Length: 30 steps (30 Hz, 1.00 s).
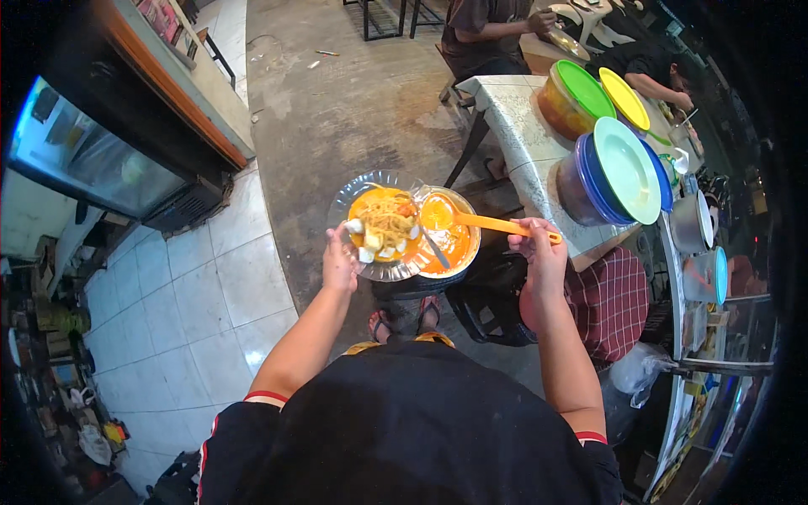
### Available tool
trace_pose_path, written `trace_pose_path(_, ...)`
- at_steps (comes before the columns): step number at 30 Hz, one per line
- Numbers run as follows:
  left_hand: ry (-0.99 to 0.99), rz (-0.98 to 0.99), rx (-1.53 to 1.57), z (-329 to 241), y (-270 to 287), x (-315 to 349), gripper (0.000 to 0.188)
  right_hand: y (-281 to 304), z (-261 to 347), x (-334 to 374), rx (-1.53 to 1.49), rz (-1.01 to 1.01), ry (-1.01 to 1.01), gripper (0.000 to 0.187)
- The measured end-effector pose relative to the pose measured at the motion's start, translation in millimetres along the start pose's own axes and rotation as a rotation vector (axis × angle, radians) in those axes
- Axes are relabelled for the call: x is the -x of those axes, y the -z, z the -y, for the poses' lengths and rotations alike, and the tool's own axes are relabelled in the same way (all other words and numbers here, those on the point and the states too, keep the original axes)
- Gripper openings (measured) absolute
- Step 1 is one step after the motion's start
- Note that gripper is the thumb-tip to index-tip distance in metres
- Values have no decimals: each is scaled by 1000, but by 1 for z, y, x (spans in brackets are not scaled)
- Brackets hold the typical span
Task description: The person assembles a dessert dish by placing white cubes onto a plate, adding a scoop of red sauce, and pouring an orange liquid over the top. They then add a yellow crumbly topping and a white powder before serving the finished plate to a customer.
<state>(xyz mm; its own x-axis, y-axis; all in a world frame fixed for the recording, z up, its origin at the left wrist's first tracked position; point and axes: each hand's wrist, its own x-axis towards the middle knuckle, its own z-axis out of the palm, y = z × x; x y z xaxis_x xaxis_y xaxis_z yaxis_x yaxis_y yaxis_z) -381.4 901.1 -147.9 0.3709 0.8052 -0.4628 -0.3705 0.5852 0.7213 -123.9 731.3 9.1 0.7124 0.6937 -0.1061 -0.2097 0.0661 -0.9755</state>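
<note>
My left hand point(340, 260) grips the near left rim of a clear, scalloped plate point(343, 204). On the plate lie noodles point(387, 212) and pale cubes in orange sauce, and a metal spoon handle point(435, 250) sticks out over its right side. Closed round the handle of an orange ladle point(505, 225) is my right hand point(539, 252). The ladle's bowl sits over a pot of orange soup point(453, 252), just right of the plate. The plate's right edge overlaps the pot's rim; whether they touch I cannot tell.
At the right, a cloth-covered table point(513, 126) bears lidded tubs point(560, 105) and a pale green plate point(627, 168). Below it are a checked cloth point(610, 303) and a dark stool point(488, 303). A person point(484, 42) sits beyond; another leans at the far right. A glass-door fridge point(93, 151) stands left.
</note>
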Motion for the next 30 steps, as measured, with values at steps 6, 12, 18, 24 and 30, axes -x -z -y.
trace_pose_path(6,34,65,-1,-1,-17,2,55,-31,14,9,141,119,116,22)
trace_pose_path(12,16,66,-37,-13,-37,16,58,-46,23,10,249,170,245,22)
trace_pose_path(18,5,169,-30,-19,-35,18,56,-48,29,11,317,186,283,24)
trace_pose_path(24,-24,59,6,-17,-43,15,55,-44,28,10,207,134,243,25)
trace_pose_path(30,-10,29,25,-12,-48,16,55,-46,31,15,327,189,350,20)
